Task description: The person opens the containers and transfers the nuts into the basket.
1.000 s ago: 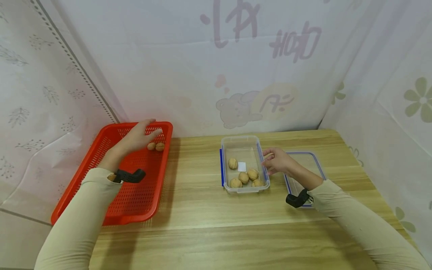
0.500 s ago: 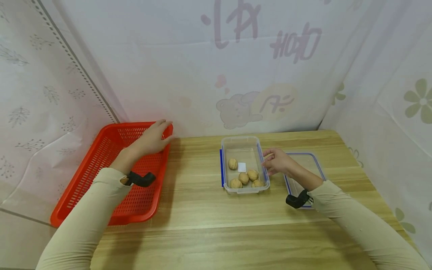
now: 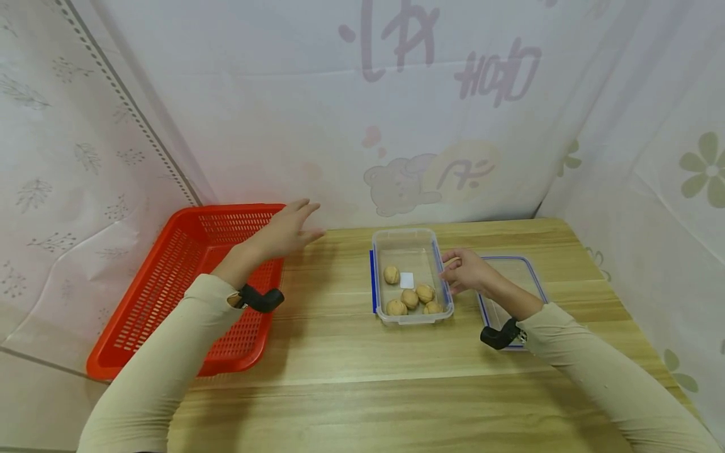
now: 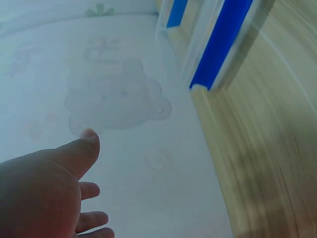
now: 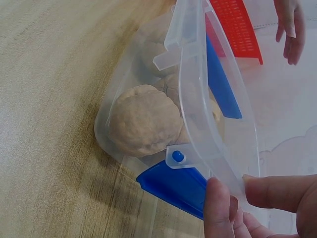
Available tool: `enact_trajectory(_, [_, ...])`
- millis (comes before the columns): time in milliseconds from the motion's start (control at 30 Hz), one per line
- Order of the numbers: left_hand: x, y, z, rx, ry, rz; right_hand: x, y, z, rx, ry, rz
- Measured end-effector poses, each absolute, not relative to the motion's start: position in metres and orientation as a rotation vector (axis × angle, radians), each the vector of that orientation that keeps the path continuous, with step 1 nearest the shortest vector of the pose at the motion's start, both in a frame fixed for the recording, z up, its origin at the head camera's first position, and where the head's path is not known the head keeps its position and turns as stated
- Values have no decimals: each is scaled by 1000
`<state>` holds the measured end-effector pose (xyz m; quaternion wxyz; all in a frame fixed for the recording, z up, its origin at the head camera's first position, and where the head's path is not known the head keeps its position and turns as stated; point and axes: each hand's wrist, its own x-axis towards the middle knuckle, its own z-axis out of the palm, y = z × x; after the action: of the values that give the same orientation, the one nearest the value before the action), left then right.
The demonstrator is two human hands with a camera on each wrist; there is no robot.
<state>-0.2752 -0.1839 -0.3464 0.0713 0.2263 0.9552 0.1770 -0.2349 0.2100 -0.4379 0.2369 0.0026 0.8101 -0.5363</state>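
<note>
My left hand (image 3: 283, 233) hovers over the right rim of a red plastic basket (image 3: 187, 302), fingers extended and nothing visible in its grasp. In the left wrist view the thumb (image 4: 84, 151) and fingertips stand apart from one another. A clear food storage box (image 3: 409, 259) with blue side clips sits mid-table, holding several walnuts (image 3: 425, 292). My right hand (image 3: 467, 272) pinches the box's right rim between thumb and fingers, as the right wrist view shows close up. Part of the basket's inside is hidden behind the left hand and forearm.
A clear lid with a blue seal (image 3: 512, 270) lies on the wooden table (image 3: 340, 352), under the right wrist. A patterned white curtain (image 3: 317, 126) stands along the table's back edge and both sides.
My left hand has moved right, from over the basket's inside to past its right rim. Two walnuts seen in the basket earlier are now out of sight. The right hand keeps its place.
</note>
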Motion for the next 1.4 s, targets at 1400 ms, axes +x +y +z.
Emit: enact_trajectory(1400, [-272, -60, -383, 1054, 2594, 531, -234, 210, -435, 14, 2215, -1468])
